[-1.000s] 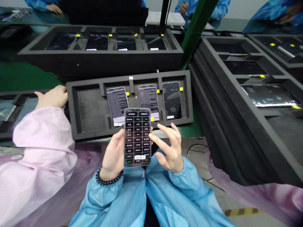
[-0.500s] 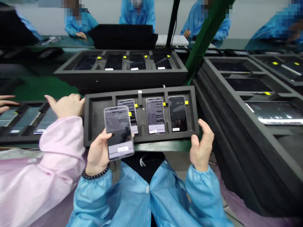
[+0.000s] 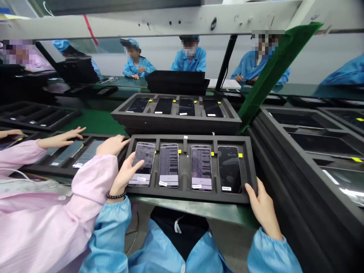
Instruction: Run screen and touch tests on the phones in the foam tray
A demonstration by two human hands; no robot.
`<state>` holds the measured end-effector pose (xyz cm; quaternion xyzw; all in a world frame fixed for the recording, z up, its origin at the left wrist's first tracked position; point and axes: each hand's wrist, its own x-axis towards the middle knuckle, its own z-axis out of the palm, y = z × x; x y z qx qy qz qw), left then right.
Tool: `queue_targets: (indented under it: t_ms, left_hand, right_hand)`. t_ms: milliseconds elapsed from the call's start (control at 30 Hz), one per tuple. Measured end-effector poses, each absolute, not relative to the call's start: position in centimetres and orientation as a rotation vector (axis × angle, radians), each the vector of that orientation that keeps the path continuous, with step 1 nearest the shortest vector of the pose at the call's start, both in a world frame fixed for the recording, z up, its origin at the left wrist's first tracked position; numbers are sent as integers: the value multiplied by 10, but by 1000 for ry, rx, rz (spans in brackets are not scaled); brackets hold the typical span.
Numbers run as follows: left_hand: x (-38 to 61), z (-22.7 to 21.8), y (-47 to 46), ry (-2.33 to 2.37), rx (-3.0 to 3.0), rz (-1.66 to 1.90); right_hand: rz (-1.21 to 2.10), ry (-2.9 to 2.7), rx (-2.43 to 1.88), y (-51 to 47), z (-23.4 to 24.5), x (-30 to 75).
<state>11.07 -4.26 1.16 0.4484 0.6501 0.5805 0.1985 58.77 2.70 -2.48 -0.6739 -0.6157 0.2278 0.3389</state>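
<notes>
A black foam tray (image 3: 187, 198) lies in front of me with four slots. My left hand (image 3: 123, 176), with a bead bracelet at the wrist, is closed on the left edge of a lit phone (image 3: 142, 163) lying in the leftmost slot, its forefinger across the screen. Two more lit phones (image 3: 168, 165) (image 3: 201, 167) and a dark phone (image 3: 229, 168) fill the other slots, each next to a yellow tab. My right hand (image 3: 263, 207) grips the tray's front right corner, thumb on the rim.
A co-worker in a pink sleeve (image 3: 85, 182) rests a hand (image 3: 112, 144) on the tray's left end and another hand (image 3: 61, 138) on a neighbouring tray. Stacked phone trays (image 3: 176, 117) stand behind, deeper trays (image 3: 313, 151) to the right. A green post (image 3: 273, 72) slants up. People in blue sit opposite.
My left hand has carried the phone from in front of my chest into the tray's leftmost slot. My right hand has dropped from the air onto the tray's right corner. The view has tilted up.
</notes>
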Motion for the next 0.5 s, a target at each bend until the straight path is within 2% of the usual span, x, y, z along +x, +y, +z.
queue_targets:
  t_ms: [167,267,367,500]
  left_hand:
    - [142,3,-77,2295,1273,1801]
    - [153,-16,-104,2640,1261,1680]
    - [138,-34,-124,2605,1039,1468]
    - [101,-35,-135,2351,811,1533]
  right_hand:
    - [950,-1422,-1597,46,-15,588]
    - [1145,-1301,-1547,45,-3,584]
    - [1313,-1197,-1587,33,5,580]
    - [1372,-1083,-1585,5,12,575]
